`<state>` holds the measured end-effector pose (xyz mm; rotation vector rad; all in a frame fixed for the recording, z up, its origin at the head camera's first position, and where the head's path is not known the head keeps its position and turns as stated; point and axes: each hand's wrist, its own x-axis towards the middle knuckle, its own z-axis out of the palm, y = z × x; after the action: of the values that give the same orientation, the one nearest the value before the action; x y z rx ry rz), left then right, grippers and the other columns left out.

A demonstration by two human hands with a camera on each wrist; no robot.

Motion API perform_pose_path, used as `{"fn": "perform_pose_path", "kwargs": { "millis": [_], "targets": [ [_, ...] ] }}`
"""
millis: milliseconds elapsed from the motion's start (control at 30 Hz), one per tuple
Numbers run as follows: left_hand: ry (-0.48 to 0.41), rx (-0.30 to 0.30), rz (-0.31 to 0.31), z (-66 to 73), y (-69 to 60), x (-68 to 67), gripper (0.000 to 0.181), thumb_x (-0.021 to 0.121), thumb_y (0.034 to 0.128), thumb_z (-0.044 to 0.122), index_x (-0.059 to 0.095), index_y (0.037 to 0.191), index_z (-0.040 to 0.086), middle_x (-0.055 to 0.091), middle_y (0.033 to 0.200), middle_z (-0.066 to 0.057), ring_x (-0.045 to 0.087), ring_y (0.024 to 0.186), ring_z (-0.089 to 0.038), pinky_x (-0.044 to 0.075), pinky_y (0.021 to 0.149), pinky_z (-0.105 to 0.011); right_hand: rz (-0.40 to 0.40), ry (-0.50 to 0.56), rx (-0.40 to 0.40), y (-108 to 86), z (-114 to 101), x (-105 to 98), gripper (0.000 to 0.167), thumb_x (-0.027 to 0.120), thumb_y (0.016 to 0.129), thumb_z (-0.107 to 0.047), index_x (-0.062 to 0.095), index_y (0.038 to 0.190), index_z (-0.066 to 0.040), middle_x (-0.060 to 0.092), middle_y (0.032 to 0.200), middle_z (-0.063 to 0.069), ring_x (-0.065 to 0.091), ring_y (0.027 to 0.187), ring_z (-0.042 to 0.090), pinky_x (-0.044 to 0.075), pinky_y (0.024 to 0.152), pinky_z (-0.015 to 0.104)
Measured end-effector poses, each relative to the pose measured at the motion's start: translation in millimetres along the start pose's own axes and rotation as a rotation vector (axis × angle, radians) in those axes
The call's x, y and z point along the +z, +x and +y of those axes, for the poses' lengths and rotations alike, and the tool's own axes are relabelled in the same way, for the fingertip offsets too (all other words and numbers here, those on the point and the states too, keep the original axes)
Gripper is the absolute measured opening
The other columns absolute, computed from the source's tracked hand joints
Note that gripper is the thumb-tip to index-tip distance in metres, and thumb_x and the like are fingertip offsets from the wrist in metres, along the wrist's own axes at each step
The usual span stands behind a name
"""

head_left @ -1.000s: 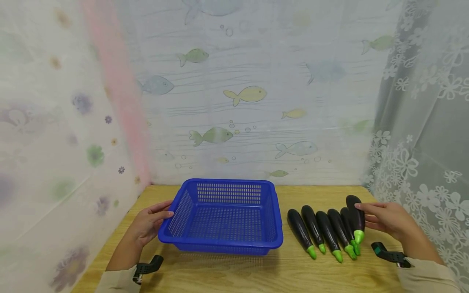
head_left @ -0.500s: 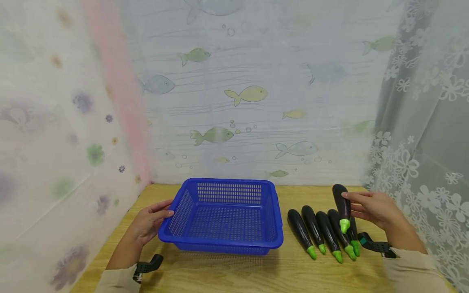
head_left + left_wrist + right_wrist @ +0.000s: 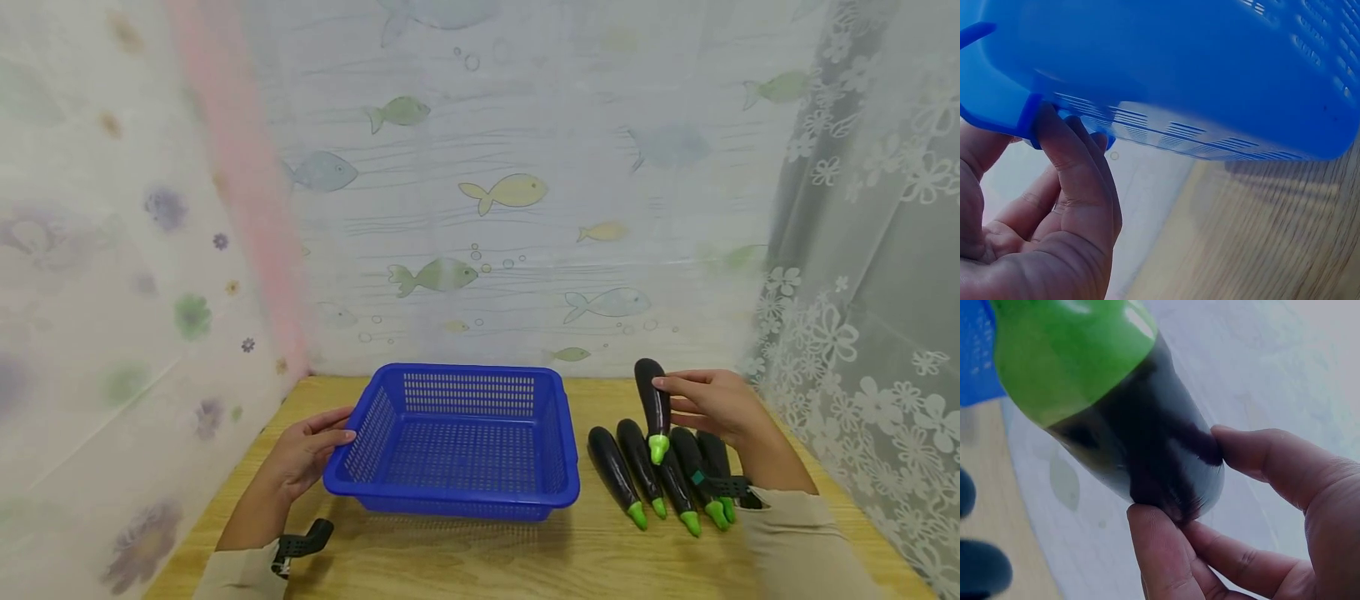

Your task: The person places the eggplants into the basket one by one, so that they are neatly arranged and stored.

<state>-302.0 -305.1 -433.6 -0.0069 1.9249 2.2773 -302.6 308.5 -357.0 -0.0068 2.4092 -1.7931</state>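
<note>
My right hand [image 3: 712, 406] pinches a dark purple eggplant [image 3: 651, 392] between thumb and fingers. It hangs above the row, its bright green stem end [image 3: 1079, 356] pointing down toward me. Below it, several more eggplants [image 3: 611, 467] lie side by side on the table, partly covered by the held one and my wrist. On the left, a blue plastic basket [image 3: 450, 500] with slotted walls has nothing in it. My left hand [image 3: 311, 454] grips its left rim, thumb on top; in the left wrist view the curled fingers [image 3: 1075, 169] hold the rim's edge.
The basket and eggplants share a light wood table [image 3: 450, 567]. Behind it hangs a fish-patterned sheet [image 3: 510, 275], with a flowered sheet [image 3: 135, 333] on the left and a lace curtain [image 3: 862, 350] on the right. Each wrist wears a black camera mount [image 3: 303, 546].
My right hand has lifted one eggplant from the right end of the row and carried it up and left over the others. The left hand and basket have stayed in place.
</note>
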Motion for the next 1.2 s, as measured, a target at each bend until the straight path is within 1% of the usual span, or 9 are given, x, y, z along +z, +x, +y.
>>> {"fn": "perform_pose_path", "kwargs": {
  "millis": [33,133,267,500,800,1000,1100,1200],
  "targets": [
    [0.009,0.004,0.000,0.3,-0.1,-0.2,0.070,0.072,0.0949,0.002,0.039,0.156,-0.001,0.075,0.116,0.002,0.074,0.104,-0.021,0.063,0.089,-0.038,-0.005,0.004,-0.005,1.6,-3,4,0.086,0.070,0.099,-0.042,0.032,0.157,0.009,0.067,0.124,0.000,0.073,0.101,0.007,0.062,0.093,0.036],
    [0.034,0.018,-0.001,1.2,-0.3,-0.6,0.070,0.073,0.0948,0.002,0.039,0.156,-0.002,0.075,0.117,0.002,0.074,0.104,-0.021,0.063,0.089,-0.038,-0.019,0.026,-0.020,6.4,-10,14,0.084,0.071,0.098,-0.041,0.034,0.156,0.008,0.066,0.128,0.005,0.073,0.102,0.010,0.062,0.093,0.036],
    [0.057,0.028,-0.011,2.5,-0.2,-0.9,0.071,0.073,0.0952,0.004,0.038,0.156,-0.003,0.074,0.119,0.001,0.074,0.105,-0.021,0.063,0.090,-0.038,-0.019,0.057,-0.020,12.3,-18,29,0.083,0.073,0.097,-0.040,0.037,0.155,0.006,0.064,0.134,0.010,0.073,0.103,0.012,0.062,0.092,0.036],
    [0.067,0.030,-0.012,4.2,-0.1,0.4,0.071,0.073,0.0950,0.003,0.038,0.156,-0.004,0.074,0.119,0.001,0.074,0.104,-0.020,0.063,0.090,-0.036,-0.024,0.105,-0.020,21.9,-29,53,0.083,0.078,0.094,-0.039,0.042,0.152,0.007,0.065,0.132,0.012,0.072,0.105,0.016,0.063,0.091,0.037],
    [0.087,0.034,-0.009,4.1,2.5,2.2,0.069,0.074,0.0937,0.003,0.041,0.154,-0.005,0.074,0.117,0.001,0.074,0.103,-0.019,0.063,0.090,-0.034,-0.011,0.131,-0.022,34.2,-42,82,0.076,0.079,0.093,-0.035,0.048,0.149,0.005,0.059,0.141,0.020,0.070,0.112,0.024,0.063,0.091,0.039],
    [0.103,0.028,0.003,2.2,4.0,0.1,0.070,0.075,0.0936,0.005,0.041,0.154,-0.005,0.073,0.117,0.003,0.074,0.103,-0.017,0.063,0.090,-0.032,-0.027,0.174,-0.014,45.7,-49,105,0.076,0.080,0.092,-0.030,0.046,0.150,0.005,0.058,0.142,0.022,0.072,0.109,0.023,0.063,0.090,0.040],
    [0.113,0.028,0.011,2.1,3.5,-1.5,0.070,0.076,0.0934,0.006,0.042,0.154,-0.005,0.073,0.116,0.004,0.074,0.103,-0.016,0.063,0.090,-0.032,-0.039,0.202,-0.010,50.6,-51,117,0.072,0.080,0.092,-0.028,0.048,0.149,0.004,0.057,0.143,0.022,0.071,0.113,0.027,0.063,0.089,0.039],
    [0.112,0.029,0.015,2.4,2.6,-1.7,0.069,0.076,0.0932,0.006,0.043,0.153,-0.005,0.074,0.115,0.005,0.074,0.103,-0.017,0.063,0.090,-0.032,-0.049,0.223,-0.009,54.4,-53,129,0.065,0.081,0.092,-0.027,0.055,0.143,0.003,0.056,0.143,0.021,0.068,0.119,0.031,0.063,0.089,0.040]
  ]
}}
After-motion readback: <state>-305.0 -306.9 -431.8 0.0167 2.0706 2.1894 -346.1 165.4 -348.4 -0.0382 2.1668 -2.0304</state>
